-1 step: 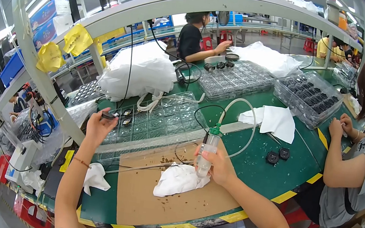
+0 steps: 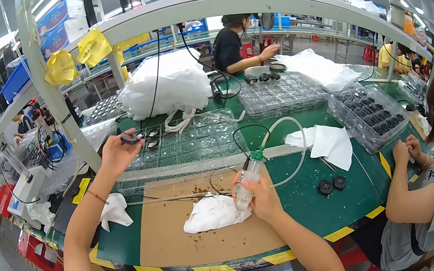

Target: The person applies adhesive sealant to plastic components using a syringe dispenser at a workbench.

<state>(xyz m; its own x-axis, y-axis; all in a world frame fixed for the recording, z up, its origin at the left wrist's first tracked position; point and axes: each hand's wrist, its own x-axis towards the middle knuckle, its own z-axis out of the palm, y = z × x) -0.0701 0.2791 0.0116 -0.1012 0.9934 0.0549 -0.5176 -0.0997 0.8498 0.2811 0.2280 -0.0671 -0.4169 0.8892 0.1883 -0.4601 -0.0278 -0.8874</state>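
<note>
Raised over the near left corner of a clear plastic tray (image 2: 195, 132), my left hand (image 2: 118, 154) pinches a small dark round part (image 2: 129, 139). Several small dark pieces with shiny spots (image 2: 153, 141) sit in the tray beside it. My right hand (image 2: 258, 194) is wrapped round a clear dispensing syringe (image 2: 246, 187) with a green cap (image 2: 257, 154) and a pale hose (image 2: 301, 164). The syringe's lower end is beside a crumpled white cloth (image 2: 211, 216), which lies on a brown cardboard sheet (image 2: 173, 248). Whether the tip touches the cloth, I cannot tell.
Two black round parts (image 2: 332, 185) and white cloths (image 2: 332, 146) lie to the right on the green table. Behind are a big white bag (image 2: 165, 87), stacked clear trays (image 2: 283, 97) and a tray of black parts (image 2: 369, 115). A co-worker (image 2: 420, 192) sits at right; another person (image 2: 229, 48) works across.
The dark part in my left hand has tilted, so more of its round face shows. My right hand stays by the cloth with the syringe. The person across has lifted a hand slightly.
</note>
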